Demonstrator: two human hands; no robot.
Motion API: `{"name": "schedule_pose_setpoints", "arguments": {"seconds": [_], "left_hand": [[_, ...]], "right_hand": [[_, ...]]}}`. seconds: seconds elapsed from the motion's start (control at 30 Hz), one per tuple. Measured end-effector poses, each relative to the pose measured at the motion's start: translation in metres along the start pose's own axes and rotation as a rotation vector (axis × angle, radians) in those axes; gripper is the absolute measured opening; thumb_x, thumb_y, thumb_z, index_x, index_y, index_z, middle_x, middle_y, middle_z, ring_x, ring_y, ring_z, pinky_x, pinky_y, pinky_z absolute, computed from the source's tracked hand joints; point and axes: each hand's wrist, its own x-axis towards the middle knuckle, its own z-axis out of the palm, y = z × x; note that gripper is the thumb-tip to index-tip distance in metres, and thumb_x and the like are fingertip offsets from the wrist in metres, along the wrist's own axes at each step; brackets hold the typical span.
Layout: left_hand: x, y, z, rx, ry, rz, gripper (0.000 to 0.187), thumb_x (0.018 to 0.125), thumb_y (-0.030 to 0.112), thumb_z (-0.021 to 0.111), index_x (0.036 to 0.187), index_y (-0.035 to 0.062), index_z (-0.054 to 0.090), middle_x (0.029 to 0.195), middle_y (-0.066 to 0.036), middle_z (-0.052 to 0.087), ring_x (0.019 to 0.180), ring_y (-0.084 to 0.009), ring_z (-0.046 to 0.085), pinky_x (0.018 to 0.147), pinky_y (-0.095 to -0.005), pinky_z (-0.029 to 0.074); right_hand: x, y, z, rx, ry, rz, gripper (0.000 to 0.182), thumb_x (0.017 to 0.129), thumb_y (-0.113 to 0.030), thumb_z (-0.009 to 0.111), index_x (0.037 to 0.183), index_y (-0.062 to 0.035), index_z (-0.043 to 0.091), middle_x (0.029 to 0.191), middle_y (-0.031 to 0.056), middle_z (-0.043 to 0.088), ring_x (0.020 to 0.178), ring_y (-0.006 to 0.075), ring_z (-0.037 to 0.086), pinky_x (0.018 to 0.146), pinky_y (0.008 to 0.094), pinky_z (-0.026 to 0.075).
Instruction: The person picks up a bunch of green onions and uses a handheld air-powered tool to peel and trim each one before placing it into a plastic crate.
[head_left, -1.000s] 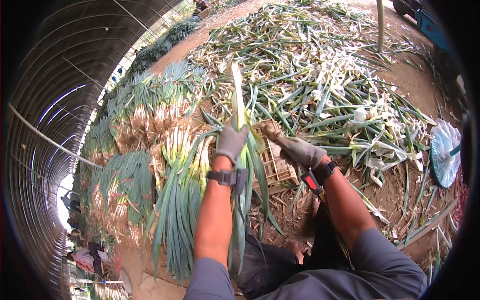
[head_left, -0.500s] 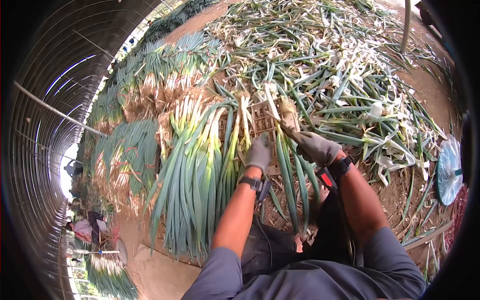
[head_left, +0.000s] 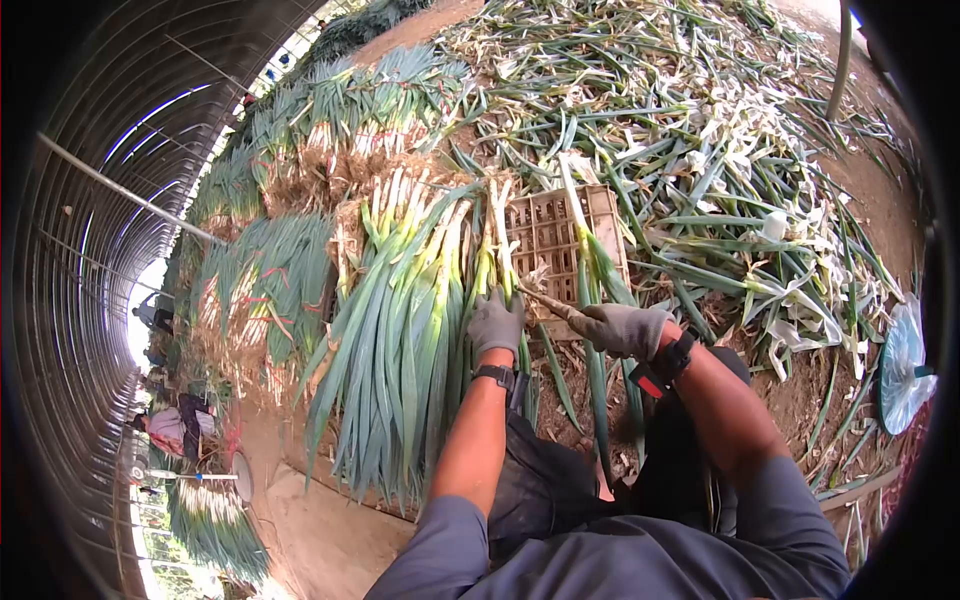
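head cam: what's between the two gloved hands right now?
In the head view, a thin knife-like tool held by the right hand points toward the left hand, with the plastic crate and leek stalks behind it.

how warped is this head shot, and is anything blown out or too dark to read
Head view: strong fisheye, so the arched greenhouse frame bends and a black ring fills the corners; daylight at the far left opening is blown out; the grey-gloved left hand and the pile of long green onions are sharp and evenly lit, shadows soft.
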Motion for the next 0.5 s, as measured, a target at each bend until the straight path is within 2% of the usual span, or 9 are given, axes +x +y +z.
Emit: {"name": "schedule_pose_setpoints", "arguments": {"seconds": [0.1,0.13,0.23,0.27,0.33,0.4,0.43,0.47,0.5], "left_hand": [[0.03,0.005,0.0,-0.098,-0.158,-0.089,0.058,0.088,0.052,0.068,0.132,0.0134,0.066,0.126,-0.017,0.069,0.116,-0.0357,0.067,0.1,-0.0467,0.052],[0.031,0.012,-0.007,-0.056,-0.195,-0.07,0.059,0.087,0.051,0.07,0.131,0.013,0.066,0.128,-0.017,0.069,0.118,-0.0353,0.067,0.1,-0.0463,0.052],[0.032,0.024,-0.013,-0.021,-0.245,-0.041,0.061,0.084,0.051,0.074,0.13,0.0115,0.066,0.131,-0.017,0.069,0.12,-0.0346,0.067,0.098,-0.0442,0.054],[0.031,0.027,-0.009,0.038,-0.207,0.008,0.062,0.084,0.051,0.074,0.131,0.0119,0.065,0.13,-0.018,0.069,0.12,-0.0343,0.067,0.098,-0.0435,0.054],[0.029,0.033,-0.002,0.16,-0.183,0.064,0.061,0.085,0.047,0.074,0.133,0.0121,0.061,0.126,-0.02,0.07,0.116,-0.0353,0.068,0.093,-0.044,0.056],[0.03,0.02,0.002,-0.08,-0.105,0.101,0.053,0.085,0.041,0.074,0.128,0.0123,0.063,0.111,-0.017,0.071,0.1,-0.034,0.071,0.086,-0.0446,0.057],[0.033,0.017,0.001,-0.202,-0.069,0.124,0.049,0.085,0.038,0.074,0.126,0.0124,0.063,0.104,-0.015,0.072,0.093,-0.0334,0.072,0.083,-0.0449,0.058],[0.015,0.042,-0.055,-0.472,-0.2,-0.062,0.037,0.09,0.028,0.069,0.123,0.0126,0.064,0.094,-0.013,0.072,0.081,-0.0263,0.071,0.075,-0.0404,0.058],[0.019,0.048,-0.079,-0.515,-0.108,-0.057,0.029,0.095,0.022,0.061,0.121,0.0092,0.065,0.1,-0.014,0.07,0.086,-0.023,0.068,0.081,-0.0376,0.057]], "right_hand": [[0.009,0.0,-0.001,0.057,0.083,-0.012,0.077,0.102,-0.07,0.041,0.119,0.0023,0.06,0.08,0.0056,0.058,0.064,0.0152,0.054,0.056,0.0346,0.047],[0.013,-0.002,-0.002,-0.011,0.111,0.002,0.068,0.106,-0.061,0.037,0.113,0.0011,0.062,0.082,0.0124,0.065,0.07,0.0245,0.062,0.066,0.0432,0.051],[0.005,-0.017,-0.009,0.082,0.138,-0.025,0.067,0.105,-0.061,0.038,0.112,0.0008,0.061,0.083,0.0122,0.066,0.068,0.0228,0.063,0.061,0.0405,0.051],[0.008,-0.017,-0.012,0.121,0.143,-0.034,0.068,0.104,-0.063,0.04,0.12,-0.0007,0.061,0.079,0.0095,0.063,0.062,0.0177,0.059,0.055,0.0361,0.048],[0.0,-0.024,-0.02,0.275,0.169,-0.037,0.068,0.104,-0.067,0.04,0.116,-0.0039,0.062,0.072,0.0055,0.055,0.055,0.0152,0.051,0.051,0.034,0.043],[0.002,-0.018,-0.025,0.401,0.211,0.027,0.065,0.103,-0.068,0.041,0.103,-0.0067,0.061,0.065,0.0009,0.048,0.05,0.0119,0.043,0.047,0.0315,0.038],[-0.004,-0.019,-0.031,0.437,0.22,-0.027,0.064,0.103,-0.068,0.042,0.1,-0.007,0.061,0.066,0.0009,0.049,0.05,0.012,0.044,0.047,0.0312,0.038],[-0.012,-0.022,-0.038,0.475,0.227,-0.078,0.064,0.103,-0.068,0.042,0.097,-0.0074,0.061,0.066,0.0009,0.049,0.05,0.012,0.045,0.047,0.0309,0.038],[-0.009,-0.013,-0.039,0.518,0.256,-0.081,0.065,0.102,-0.069,0.043,0.092,-0.0071,0.061,0.066,0.0014,0.051,0.05,0.0123,0.047,0.047,0.0306,0.04]]}}
